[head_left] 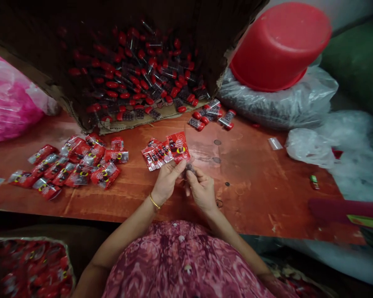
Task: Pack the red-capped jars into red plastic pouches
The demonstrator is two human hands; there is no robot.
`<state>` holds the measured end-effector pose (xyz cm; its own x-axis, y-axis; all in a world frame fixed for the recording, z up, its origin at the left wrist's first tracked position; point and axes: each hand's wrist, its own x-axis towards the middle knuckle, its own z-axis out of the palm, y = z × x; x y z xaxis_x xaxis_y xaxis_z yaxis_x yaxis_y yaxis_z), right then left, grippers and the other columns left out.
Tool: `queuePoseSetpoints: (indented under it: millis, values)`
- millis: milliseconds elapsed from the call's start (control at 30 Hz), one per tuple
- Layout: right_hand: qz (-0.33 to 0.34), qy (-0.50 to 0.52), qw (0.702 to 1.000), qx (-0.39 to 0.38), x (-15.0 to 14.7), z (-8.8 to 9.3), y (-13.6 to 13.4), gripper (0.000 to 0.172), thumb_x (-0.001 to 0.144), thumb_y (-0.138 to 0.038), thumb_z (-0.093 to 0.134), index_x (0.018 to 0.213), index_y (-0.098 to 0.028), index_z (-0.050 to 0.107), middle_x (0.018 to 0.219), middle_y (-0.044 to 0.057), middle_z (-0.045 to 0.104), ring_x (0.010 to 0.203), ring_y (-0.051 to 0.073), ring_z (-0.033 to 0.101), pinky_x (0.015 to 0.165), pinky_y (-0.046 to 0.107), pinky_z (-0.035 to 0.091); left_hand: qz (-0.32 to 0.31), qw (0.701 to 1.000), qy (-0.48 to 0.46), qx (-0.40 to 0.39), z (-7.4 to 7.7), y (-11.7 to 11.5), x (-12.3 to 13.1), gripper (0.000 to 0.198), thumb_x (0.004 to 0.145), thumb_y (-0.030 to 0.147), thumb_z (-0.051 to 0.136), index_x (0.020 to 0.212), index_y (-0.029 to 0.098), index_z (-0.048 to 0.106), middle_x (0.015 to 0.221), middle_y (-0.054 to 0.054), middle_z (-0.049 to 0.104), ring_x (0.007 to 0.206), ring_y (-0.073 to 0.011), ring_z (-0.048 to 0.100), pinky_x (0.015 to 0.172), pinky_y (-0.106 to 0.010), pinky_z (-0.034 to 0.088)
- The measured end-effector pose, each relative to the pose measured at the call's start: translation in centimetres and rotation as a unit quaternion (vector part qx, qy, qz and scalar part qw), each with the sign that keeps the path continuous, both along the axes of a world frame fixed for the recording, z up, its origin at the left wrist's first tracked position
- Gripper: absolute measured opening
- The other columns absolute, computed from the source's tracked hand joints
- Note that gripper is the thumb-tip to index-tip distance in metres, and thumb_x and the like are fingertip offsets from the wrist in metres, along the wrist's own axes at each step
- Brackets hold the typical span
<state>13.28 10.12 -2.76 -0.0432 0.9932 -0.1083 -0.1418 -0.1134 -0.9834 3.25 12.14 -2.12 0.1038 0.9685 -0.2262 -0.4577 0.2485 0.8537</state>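
Observation:
My left hand [167,180] is closed on a fanned stack of red printed packets [166,151] held just above the red-brown table [261,182]. My right hand [200,189] is right beside it, fingers pinched round a small dark item [190,168] that I cannot make out clearly. A heap of filled red packets [74,165] lies on the table to the left. Small clear tubes with red caps [209,116] lie at the mouth of a tipped cardboard box [133,70] full of the same tubes.
An upturned red plastic basin [279,45] rests on a clear bag of dark goods [276,103] at the back right. Loose clear plastic [345,153] lies at the right, a pink bag [9,99] at the left, a container of red packets [31,267] at the lower left.

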Motion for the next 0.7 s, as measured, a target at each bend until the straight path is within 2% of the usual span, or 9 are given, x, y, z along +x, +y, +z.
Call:
queuePoseSetpoints:
  millis: [67, 167, 233, 300, 367, 433, 533, 600, 700]
  values:
    - [-0.002, 0.004, 1.0, 0.002, 0.1, 0.0, 0.1, 0.037, 0.074, -0.053, 0.06, 0.084, -0.018, 0.061, 0.053, -0.006, 0.055, 0.029, 0.004, 0.039, 0.029, 0.017, 0.029, -0.004, 1.0, 0.009, -0.003, 0.0, 0.1, 0.2, 0.04, 0.067, 0.052, 0.066, 0.075, 0.012, 0.066, 0.061, -0.001, 0.063, 0.045, -0.0072, 0.051, 0.041, -0.018, 0.041]
    - [-0.023, 0.005, 1.0, -0.002, 0.0, -0.5, -0.2, 0.034, 0.078, -0.051, 0.057, 0.08, -0.017, 0.061, 0.046, -0.007, 0.051, 0.029, 0.004, 0.037, 0.031, 0.017, 0.029, -0.044, 0.998, 0.047, -0.023, -0.1, -0.1, 0.4, 0.038, 0.068, 0.051, 0.065, 0.069, 0.012, 0.061, 0.046, 0.004, 0.053, 0.034, -0.006, 0.045, 0.033, -0.017, 0.034]
    - [-0.039, -0.005, 0.999, 0.004, 0.0, -0.9, -0.5, 0.033, 0.08, -0.049, 0.055, 0.079, -0.017, 0.061, 0.043, -0.008, 0.047, 0.029, 0.004, 0.036, 0.031, 0.017, 0.029, -0.061, 0.996, 0.06, -0.029, -0.2, -0.4, 0.5, 0.037, 0.071, 0.05, 0.062, 0.071, 0.013, 0.059, 0.045, 0.005, 0.051, 0.031, -0.0064, 0.044, 0.031, -0.017, 0.032]
    - [-0.051, -0.037, 0.998, 0.023, 0.0, -1.2, -0.8, 0.03, 0.082, -0.046, 0.053, 0.083, -0.017, 0.061, 0.044, -0.008, 0.047, 0.031, 0.005, 0.037, 0.033, 0.018, 0.031, -0.058, 0.996, 0.067, -0.018, -0.2, -0.7, 0.7, 0.036, 0.072, 0.049, 0.061, 0.074, 0.013, 0.06, 0.05, 0.004, 0.054, 0.034, -0.0071, 0.047, 0.033, -0.018, 0.036]
    - [-0.063, -0.082, 0.992, 0.065, 0.2, -1.6, -0.8, 0.027, 0.084, -0.043, 0.052, 0.088, -0.017, 0.062, 0.049, -0.006, 0.051, 0.036, 0.007, 0.041, 0.037, 0.019, 0.036, -0.041, 0.996, 0.082, 0.012, -0.4, -0.7, 0.8, 0.032, 0.072, 0.046, 0.062, 0.073, 0.013, 0.061, 0.057, 0.002, 0.059, 0.044, -0.0086, 0.053, 0.043, -0.02, 0.044]
    - [-0.078, -0.123, 0.983, 0.114, 0.6, -2.2, -0.5, 0.026, 0.085, -0.041, 0.051, 0.092, -0.018, 0.062, 0.062, -0.001, 0.06, 0.049, 0.01, 0.052, 0.048, 0.022, 0.045, -0.022, 0.993, 0.1, 0.053, -0.8, -0.5, 0.8, 0.028, 0.073, 0.041, 0.062, 0.077, 0.013, 0.063, 0.068, -0.001, 0.065, 0.061, -0.0115, 0.059, 0.06, -0.023, 0.05]
    - [-0.082, -0.171, 0.969, 0.158, 2.0, -3.6, 0.1, 0.024, 0.087, -0.038, 0.047, 0.096, -0.02, 0.061, 0.084, 0.004, 0.067, 0.075, 0.015, 0.061, 0.07, 0.028, 0.051, -0.022, 0.983, 0.145, 0.113, -1.7, 0.1, 0.7, 0.027, 0.078, 0.035, 0.058, 0.092, 0.013, 0.064, 0.089, -0.006, 0.069, 0.084, -0.0162, 0.062, 0.08, -0.028, 0.049]
    - [-0.069, -0.218, 0.956, 0.183, 3.5, -4.3, 0.5, 0.025, 0.088, -0.036, 0.046, 0.1, -0.021, 0.061, 0.096, 0.006, 0.066, 0.089, 0.018, 0.06, 0.081, 0.034, 0.049, -0.046, 0.963, 0.219, 0.154, -2.2, 0.4, 0.7, 0.026, 0.081, 0.031, 0.054, 0.098, 0.013, 0.063, 0.096, -0.007, 0.069, 0.09, -0.0177, 0.062, 0.086, -0.03, 0.047]
    - [-0.048, -0.289, 0.926, 0.24, 5.9, -4.7, 1.3, 0.029, 0.085, -0.039, 0.051, 0.107, -0.022, 0.06, 0.108, 0.008, 0.063, 0.102, 0.022, 0.056, 0.091, 0.04, 0.044, -0.097, 0.915, 0.328, 0.214, -3.0, 0.8, 0.8, 0.026, 0.084, 0.025, 0.051, 0.105, 0.015, 0.063, 0.103, -0.007, 0.069, 0.095, -0.0186, 0.062, 0.089, -0.031, 0.046]
